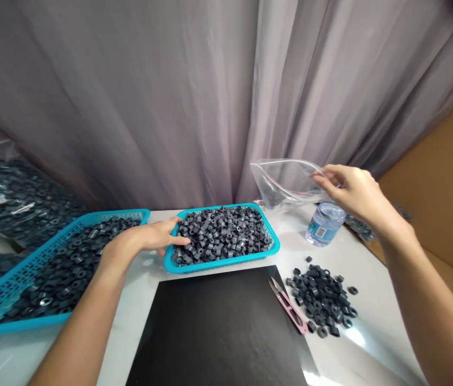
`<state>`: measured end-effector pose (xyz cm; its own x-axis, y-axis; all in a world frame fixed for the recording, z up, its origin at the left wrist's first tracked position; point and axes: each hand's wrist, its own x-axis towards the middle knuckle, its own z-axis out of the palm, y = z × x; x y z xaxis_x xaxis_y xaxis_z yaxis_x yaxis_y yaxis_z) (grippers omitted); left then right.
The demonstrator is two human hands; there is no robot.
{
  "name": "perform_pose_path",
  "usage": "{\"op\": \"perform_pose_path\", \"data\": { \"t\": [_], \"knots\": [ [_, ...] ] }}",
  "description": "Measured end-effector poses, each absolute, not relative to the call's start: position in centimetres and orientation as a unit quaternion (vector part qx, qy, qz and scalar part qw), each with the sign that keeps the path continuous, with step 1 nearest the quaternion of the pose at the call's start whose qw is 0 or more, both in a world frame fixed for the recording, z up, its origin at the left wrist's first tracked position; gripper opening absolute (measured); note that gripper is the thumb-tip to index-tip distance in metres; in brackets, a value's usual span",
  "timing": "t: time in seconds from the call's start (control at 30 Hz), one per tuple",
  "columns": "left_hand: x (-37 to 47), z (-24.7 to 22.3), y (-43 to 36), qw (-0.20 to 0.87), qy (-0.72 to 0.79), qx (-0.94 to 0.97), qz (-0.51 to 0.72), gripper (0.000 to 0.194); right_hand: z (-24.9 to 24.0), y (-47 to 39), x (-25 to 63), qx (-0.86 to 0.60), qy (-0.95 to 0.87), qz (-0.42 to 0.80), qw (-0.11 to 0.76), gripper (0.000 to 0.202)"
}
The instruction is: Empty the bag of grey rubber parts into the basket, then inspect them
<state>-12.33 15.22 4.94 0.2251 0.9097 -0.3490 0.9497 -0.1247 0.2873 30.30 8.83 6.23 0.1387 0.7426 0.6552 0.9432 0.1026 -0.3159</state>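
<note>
My left hand (164, 236) grips the left end of a small blue plastic basket (220, 264), its thumb over the rim and other fingers along the outside. Small dark grey plastic rings (226, 233) fill this basket. Up at the right, my right hand (341, 185) pinches the edge of a clear zip-lock bag (278, 185). The bag's mouth gapes, and I see nothing inside it. Just below that hand stands a clear plastic container with a blue label (325, 228), partly covered by the bag's lower edge.
A larger blue basket (57, 241) of dark rings sits at left, beside big plastic bags of rings (17, 193). Pink-handled thread snips (288, 305) lie on a black mat (218, 332). Loose rings (322, 297) are heaped right of it. A cardboard box (443, 177) stands far right.
</note>
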Motion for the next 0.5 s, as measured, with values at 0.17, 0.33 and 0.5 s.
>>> {"op": "perform_pose_path", "data": {
  "t": [0.17,0.33,0.5],
  "knots": [
    [-12.6,4.8,15.6,0.274,0.632,0.725,-0.017,0.103,5.6,9.8,33.0,-0.658,-0.547,-0.166,0.490,0.023],
    [-12.9,4.2,16.3,0.285,0.628,0.724,-0.005,0.104,5.4,10.4,35.9,-0.655,-0.452,-0.192,0.574,0.021],
    [-13.0,3.9,16.5,0.282,0.627,0.726,-0.021,0.102,4.5,10.9,37.9,-0.646,-0.405,-0.147,0.630,0.017]
  ]
}}
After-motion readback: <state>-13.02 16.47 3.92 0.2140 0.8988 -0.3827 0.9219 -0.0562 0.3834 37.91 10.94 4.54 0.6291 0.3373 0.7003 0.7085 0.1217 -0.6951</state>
